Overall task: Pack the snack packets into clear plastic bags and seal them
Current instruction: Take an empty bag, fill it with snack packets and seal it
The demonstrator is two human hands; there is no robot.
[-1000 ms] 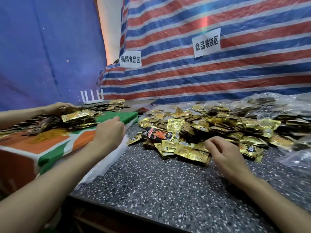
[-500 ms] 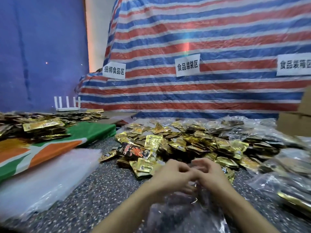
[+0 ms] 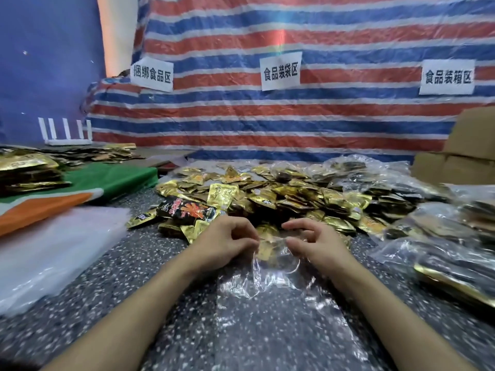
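A clear plastic bag [image 3: 270, 295] lies flat on the speckled table [image 3: 150, 269] in front of me. My left hand [image 3: 227, 242] pinches the left side of its far edge. My right hand [image 3: 313, 242] pinches the right side of that edge, fingers curled, a small gap between the two hands. Just beyond them spreads a big pile of gold snack packets [image 3: 270, 194]. A black and red packet [image 3: 187, 210] lies at the pile's near left edge.
A stack of empty clear bags [image 3: 51, 253] lies at the left. Behind it is a green and orange cloth [image 3: 88, 186] with more gold packets [image 3: 26, 170]. Filled clear bags [image 3: 442, 236] lie at the right, cardboard boxes [image 3: 468, 156] behind them. A striped tarp hangs at the back.
My left hand came from the bag stack at the left to the middle with a clear bag. Both hands met at its edge, then drew a little apart.
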